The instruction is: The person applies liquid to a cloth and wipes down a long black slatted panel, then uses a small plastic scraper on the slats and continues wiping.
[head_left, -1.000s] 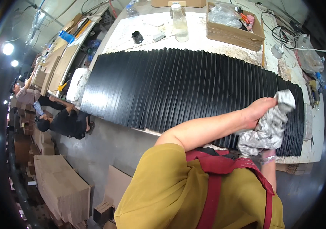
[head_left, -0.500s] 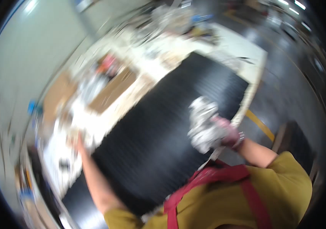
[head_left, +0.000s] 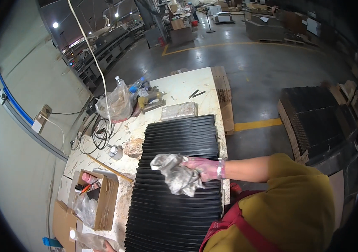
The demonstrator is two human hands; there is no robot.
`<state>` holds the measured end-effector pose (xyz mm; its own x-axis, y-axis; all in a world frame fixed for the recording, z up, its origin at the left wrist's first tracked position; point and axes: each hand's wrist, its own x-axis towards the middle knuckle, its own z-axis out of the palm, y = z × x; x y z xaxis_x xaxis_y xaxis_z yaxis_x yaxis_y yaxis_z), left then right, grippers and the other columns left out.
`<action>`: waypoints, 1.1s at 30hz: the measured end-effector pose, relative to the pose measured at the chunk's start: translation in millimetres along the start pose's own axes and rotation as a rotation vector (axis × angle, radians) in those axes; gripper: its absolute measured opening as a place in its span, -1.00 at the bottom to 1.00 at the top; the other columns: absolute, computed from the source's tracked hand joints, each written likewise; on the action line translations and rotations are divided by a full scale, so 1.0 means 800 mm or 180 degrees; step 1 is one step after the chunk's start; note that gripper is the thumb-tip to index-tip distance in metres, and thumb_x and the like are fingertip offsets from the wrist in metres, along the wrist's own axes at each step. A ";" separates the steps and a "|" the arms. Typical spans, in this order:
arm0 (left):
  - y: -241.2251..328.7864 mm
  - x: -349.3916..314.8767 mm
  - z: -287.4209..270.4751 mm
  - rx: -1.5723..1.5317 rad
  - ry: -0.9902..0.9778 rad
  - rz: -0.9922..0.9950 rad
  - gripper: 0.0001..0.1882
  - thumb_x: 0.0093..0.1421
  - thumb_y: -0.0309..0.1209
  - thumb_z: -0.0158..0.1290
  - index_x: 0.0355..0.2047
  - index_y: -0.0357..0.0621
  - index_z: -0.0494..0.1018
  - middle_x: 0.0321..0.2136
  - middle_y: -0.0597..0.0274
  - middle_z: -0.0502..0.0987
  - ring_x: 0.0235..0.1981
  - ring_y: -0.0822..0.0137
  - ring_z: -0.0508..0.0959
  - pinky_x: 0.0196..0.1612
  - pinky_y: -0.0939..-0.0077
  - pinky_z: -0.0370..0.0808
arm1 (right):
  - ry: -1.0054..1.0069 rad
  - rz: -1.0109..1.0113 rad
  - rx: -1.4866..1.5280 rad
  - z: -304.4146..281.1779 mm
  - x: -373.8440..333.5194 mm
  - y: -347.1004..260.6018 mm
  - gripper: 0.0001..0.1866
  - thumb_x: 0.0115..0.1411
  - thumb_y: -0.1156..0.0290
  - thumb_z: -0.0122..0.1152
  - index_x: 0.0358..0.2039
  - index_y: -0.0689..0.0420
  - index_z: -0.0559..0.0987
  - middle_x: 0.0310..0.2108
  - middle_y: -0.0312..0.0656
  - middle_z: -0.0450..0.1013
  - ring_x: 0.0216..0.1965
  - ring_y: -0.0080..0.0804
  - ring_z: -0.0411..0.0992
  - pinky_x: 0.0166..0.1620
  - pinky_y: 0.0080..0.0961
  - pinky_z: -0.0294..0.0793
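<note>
My right hand [head_left: 206,168], in a pinkish glove, grips a crumpled grey-white rag [head_left: 175,174] over a long row of black strips [head_left: 175,214]. The strips lie side by side on the worktable and show a ridged top. At the lower edge, my left hand [head_left: 110,247] is only partly in view, its fingers round a clear plastic bottle [head_left: 93,241] with a white cap. The bottle lies tilted next to an open cardboard box [head_left: 111,206], which holds a pink-capped bottle, an orange-handled tool and clear plastic.
The white worktable [head_left: 187,82] carries a plastic bag [head_left: 118,103], a coiled black cable [head_left: 99,134], a small bottle [head_left: 115,152], a wooden stick [head_left: 109,167] and a wrapped flat pack [head_left: 179,111]. A white cord [head_left: 90,48] hangs over it. Stacked dark panels [head_left: 313,113] stand right.
My view has swung toward the table's far end and sharpened. The rag stays in my right hand, now farther along the strips. My left hand now has the plastic bottle at the lower edge.
</note>
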<state>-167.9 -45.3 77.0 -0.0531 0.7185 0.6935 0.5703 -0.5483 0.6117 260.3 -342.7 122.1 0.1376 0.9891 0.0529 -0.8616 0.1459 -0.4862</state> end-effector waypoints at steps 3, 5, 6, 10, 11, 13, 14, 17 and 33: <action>0.135 -0.006 0.004 -0.1795 -0.0563 -0.1853 -0.33 0.07 -0.15 0.22 0.05 -0.36 0.30 -0.03 -0.16 0.40 -0.01 0.03 0.41 0.07 0.18 0.37 | -0.0042 -0.0429 -0.0513 -0.010 0.034 0.002 -0.53 0.29 0.39 -0.03 0.19 0.18 0.20 -0.01 -0.01 0.39 0.01 -0.25 0.44 0.07 -0.37 0.50; 0.213 -0.059 0.004 -0.0354 -0.0935 0.0311 -0.28 0.02 -0.16 0.27 0.07 -0.39 0.30 -0.02 -0.16 0.41 0.01 -0.01 0.41 0.06 0.18 0.37 | 0.0381 -0.0835 -0.1125 0.016 0.044 0.005 -0.46 0.25 0.41 -0.04 0.24 0.10 0.16 -0.12 -0.17 0.42 -0.14 -0.38 0.48 -0.01 -0.46 0.51; 0.218 -0.071 0.011 -0.0239 -0.1189 0.0661 -0.24 -0.02 -0.15 0.29 0.08 -0.40 0.29 -0.02 -0.16 0.42 0.02 -0.04 0.41 0.08 0.18 0.36 | 0.0391 -0.0753 -0.1461 0.033 0.041 0.000 -0.42 0.22 0.43 -0.03 0.26 0.08 0.14 -0.15 -0.20 0.41 -0.16 -0.42 0.47 -0.04 -0.49 0.50; 0.283 -0.096 0.039 0.0448 -0.2063 0.1785 -0.22 -0.11 -0.26 0.29 0.11 -0.32 0.29 -0.08 -0.24 0.45 -0.05 -0.20 0.44 0.03 0.12 0.38 | 0.0074 -0.0999 -0.2982 0.063 0.047 0.017 -0.35 0.23 0.41 -0.01 0.32 0.03 0.06 0.13 -0.06 0.24 0.08 -0.33 0.28 0.09 -0.43 0.37; 0.295 -0.105 0.030 0.0292 -0.2058 0.1893 -0.19 -0.15 -0.31 0.29 0.14 -0.23 0.28 -0.17 -0.19 0.47 -0.17 -0.20 0.47 -0.07 0.08 0.40 | -0.0291 -0.1507 -0.3692 0.063 0.047 0.049 -0.35 0.26 0.34 0.02 0.32 0.03 0.05 0.18 -0.06 0.20 0.21 -0.25 0.17 0.22 -0.35 0.25; 0.298 -0.115 0.028 0.0720 -0.2332 0.1709 -0.17 -0.16 -0.28 0.29 0.18 -0.10 0.26 -0.19 -0.10 0.45 -0.20 -0.13 0.46 -0.11 0.04 0.38 | -0.0585 -0.1402 -0.4085 0.066 0.019 0.043 -0.32 0.26 0.20 0.07 0.32 0.03 0.07 0.26 -0.09 0.10 0.35 -0.21 -0.11 0.34 -0.29 -0.03; 0.303 -0.116 0.028 0.0714 -0.2350 0.1739 -0.17 -0.16 -0.28 0.29 0.18 -0.10 0.26 -0.19 -0.10 0.45 -0.20 -0.13 0.46 -0.11 0.04 0.38 | -0.0618 -0.1406 -0.3627 0.034 0.027 0.056 -0.41 0.25 0.23 0.10 0.26 0.07 0.21 0.22 -0.10 0.15 0.28 -0.23 0.05 0.29 -0.33 0.09; 0.324 -0.114 0.019 0.1147 -0.2936 0.1863 -0.29 0.02 -0.15 0.17 0.21 0.07 0.25 0.01 -0.06 0.36 0.01 -0.06 0.37 -0.05 -0.01 0.34 | 0.0224 -0.0863 -0.2605 0.027 -0.004 0.049 -0.67 0.25 0.42 0.06 0.02 0.17 0.43 0.06 -0.20 0.33 0.08 -0.41 0.30 0.16 -0.53 0.27; 0.397 -0.067 0.030 0.1878 -0.2434 0.3018 -0.27 -0.13 -0.52 0.18 0.12 0.19 0.33 -0.24 0.15 0.40 -0.20 0.15 0.45 -0.15 0.28 0.39 | 0.0440 0.0099 0.0470 -0.012 -0.035 -0.014 -0.64 0.37 0.36 -0.24 0.12 0.19 0.29 0.09 0.01 0.33 -0.01 -0.04 0.44 -0.05 0.07 0.52</action>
<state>35.9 -247.5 225.4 0.9091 0.3317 0.2519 0.4069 -0.8365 -0.3671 270.7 -372.1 118.0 0.1669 0.9823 -0.0852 -0.9273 0.1271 -0.3521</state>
